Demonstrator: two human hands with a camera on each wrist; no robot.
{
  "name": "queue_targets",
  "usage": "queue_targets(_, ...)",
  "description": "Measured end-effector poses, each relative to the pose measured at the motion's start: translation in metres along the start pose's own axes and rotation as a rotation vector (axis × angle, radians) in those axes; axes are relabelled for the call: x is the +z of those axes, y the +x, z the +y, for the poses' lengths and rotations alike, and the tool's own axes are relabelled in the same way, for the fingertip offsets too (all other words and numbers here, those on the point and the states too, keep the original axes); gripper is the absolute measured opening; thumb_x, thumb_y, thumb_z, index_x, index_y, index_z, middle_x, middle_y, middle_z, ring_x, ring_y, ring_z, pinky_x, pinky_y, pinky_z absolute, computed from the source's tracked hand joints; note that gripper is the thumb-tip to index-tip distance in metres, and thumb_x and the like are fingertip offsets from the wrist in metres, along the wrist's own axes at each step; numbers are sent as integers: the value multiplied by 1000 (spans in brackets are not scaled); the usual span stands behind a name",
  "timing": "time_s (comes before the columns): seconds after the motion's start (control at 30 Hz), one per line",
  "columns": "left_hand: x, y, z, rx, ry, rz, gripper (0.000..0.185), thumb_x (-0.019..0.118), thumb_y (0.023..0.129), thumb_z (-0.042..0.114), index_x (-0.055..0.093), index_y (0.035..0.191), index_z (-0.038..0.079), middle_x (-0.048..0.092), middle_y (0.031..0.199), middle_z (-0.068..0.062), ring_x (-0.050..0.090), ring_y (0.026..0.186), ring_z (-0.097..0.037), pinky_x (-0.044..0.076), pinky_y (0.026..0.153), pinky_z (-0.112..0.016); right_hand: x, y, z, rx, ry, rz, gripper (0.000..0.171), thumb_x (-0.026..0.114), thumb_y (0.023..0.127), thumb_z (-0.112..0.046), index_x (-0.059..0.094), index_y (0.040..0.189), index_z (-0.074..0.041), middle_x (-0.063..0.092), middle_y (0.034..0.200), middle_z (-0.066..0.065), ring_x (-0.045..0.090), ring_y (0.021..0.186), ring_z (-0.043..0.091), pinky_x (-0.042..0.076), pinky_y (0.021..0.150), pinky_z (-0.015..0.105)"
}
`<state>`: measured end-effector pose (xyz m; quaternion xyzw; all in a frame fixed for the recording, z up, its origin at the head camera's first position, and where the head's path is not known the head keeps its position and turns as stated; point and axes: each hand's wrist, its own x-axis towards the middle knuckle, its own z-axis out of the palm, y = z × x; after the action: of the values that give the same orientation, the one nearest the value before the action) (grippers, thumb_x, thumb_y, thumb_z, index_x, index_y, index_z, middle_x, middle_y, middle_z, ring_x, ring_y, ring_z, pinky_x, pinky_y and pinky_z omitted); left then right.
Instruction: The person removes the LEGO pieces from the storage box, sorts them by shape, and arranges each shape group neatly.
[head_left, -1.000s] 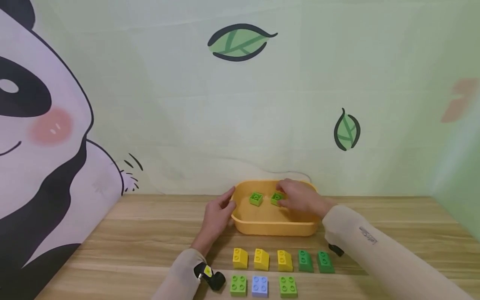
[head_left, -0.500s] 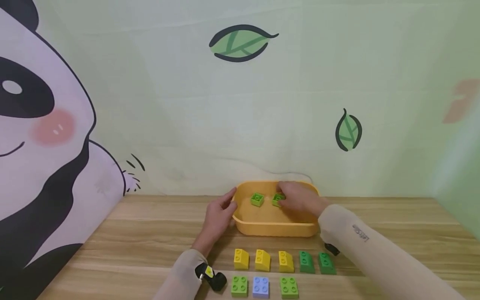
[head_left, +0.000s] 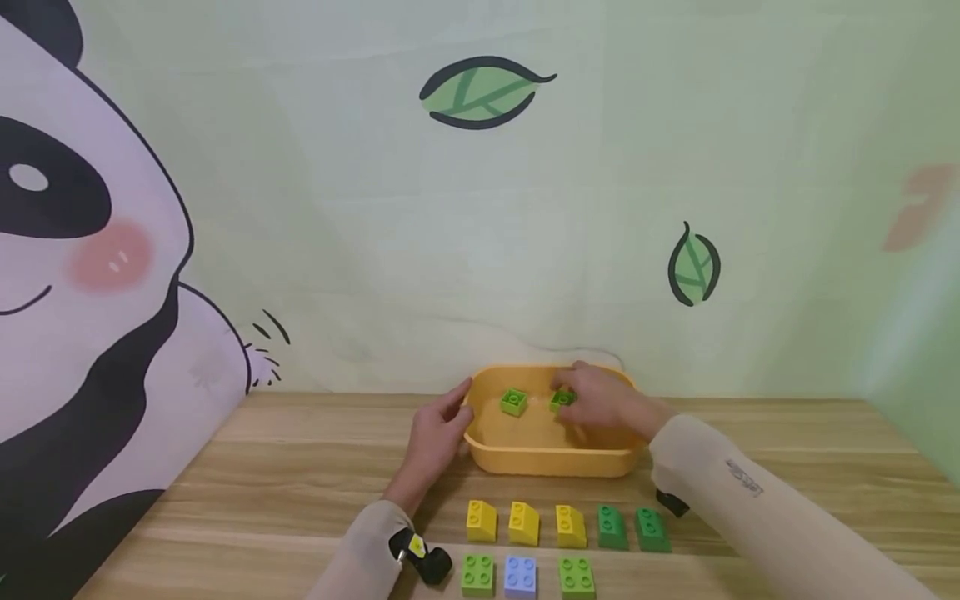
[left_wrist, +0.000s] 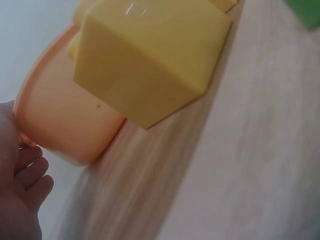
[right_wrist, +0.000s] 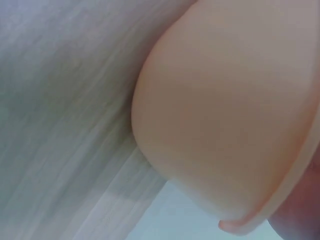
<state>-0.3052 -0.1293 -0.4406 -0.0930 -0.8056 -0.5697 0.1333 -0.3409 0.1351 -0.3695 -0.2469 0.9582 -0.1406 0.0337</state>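
Note:
An orange-yellow plastic tub (head_left: pixel 555 462) stands at the back of the table by the wall. My left hand (head_left: pixel 435 432) holds its left side, the fingers at the rim; in the left wrist view that hand's (left_wrist: pixel 22 185) lower fingers curl beneath the rim. Inside the tub, my right hand (head_left: pixel 600 396) pinches a light green toy block (head_left: pixel 562 401) between thumb and fingers, partly covering it. Another light green block (head_left: pixel 513 402) lies hollow side up to its left. In the right wrist view the tub's wall (right_wrist: pixel 215 110) hides most of the right hand.
In front of the tub runs a row of yellow sloped blocks (head_left: pixel 523 523) and dark green sloped blocks (head_left: pixel 611 527). Nearer me are light green blocks (head_left: pixel 477 575) and a blue block (head_left: pixel 520 575). A panda and leaves decorate the wall.
The right hand and its green block have shifted slightly right inside the tub. The left hand keeps its place, and the blocks in front have not moved.

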Motion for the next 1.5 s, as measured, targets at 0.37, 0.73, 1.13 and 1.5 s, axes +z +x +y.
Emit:
queue_targets(0.37,1,0,0,3,11,0,49,59,101,8,60,150,4,58,151,-12,56,139,-31,47,113,-48,-7,-18,-4,14,144,60,40,77,91,-10,63,127,2,67,112,9,61,101,24,57,97,44)
queue_targets(0.73,0,-1,-1,1,-1,-1,49,59,101,9,60,150,5,59,150,-13,55,139,-31,46,113,-48,-12,-48,-9,-79,249,159,43,75,91,-6,62,131,5,66,118,12,62,102,26,58,94,48)
queue_targets(1.13,0,-1,0,5,-5,4,49,59,100,8,60,149,5,60,150,-13,56,138,-31,47,112,-48,-10,-89,-11,-194,332,279,37,75,89,-3,67,125,2,64,116,8,61,98,22,59,87,44)
queue_targets(1.5,-1,-1,-1,8,11,4,49,59,101,10,61,150,6,60,149,-13,56,138,-31,47,112,-49,-6,-113,-8,-220,393,294,37,76,87,3,64,122,2,66,110,3,65,98,20,62,89,44)
